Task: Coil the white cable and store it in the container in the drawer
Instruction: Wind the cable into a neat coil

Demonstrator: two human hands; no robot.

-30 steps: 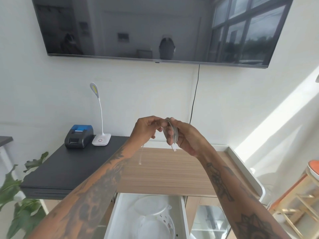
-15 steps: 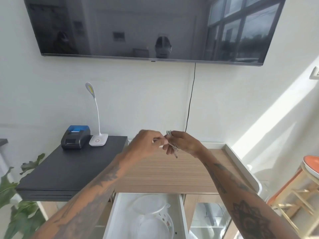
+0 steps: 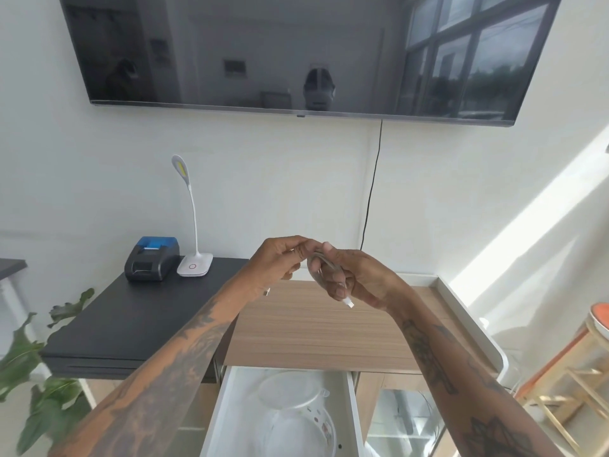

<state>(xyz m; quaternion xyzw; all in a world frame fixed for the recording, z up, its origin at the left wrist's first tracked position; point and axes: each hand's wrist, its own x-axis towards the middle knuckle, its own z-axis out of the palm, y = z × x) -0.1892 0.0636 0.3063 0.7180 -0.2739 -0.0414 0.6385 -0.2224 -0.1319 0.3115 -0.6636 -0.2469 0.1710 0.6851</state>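
Drawer (image 3: 221, 420) open below, white container (image 3: 298, 427) inside w/ lid (image 3: 290, 390) lying beside it. Risk: loops could spring apart if grip loosens mid-wrap. Right hand (image 3: 354, 280) clamps white cable (image 3: 319, 266) coil above wooden counter (image 3: 316, 331); left hand (image 3: 280, 260) pinches a strand at top. Plug tip (image 3: 350, 303) pokes out below right fingers.
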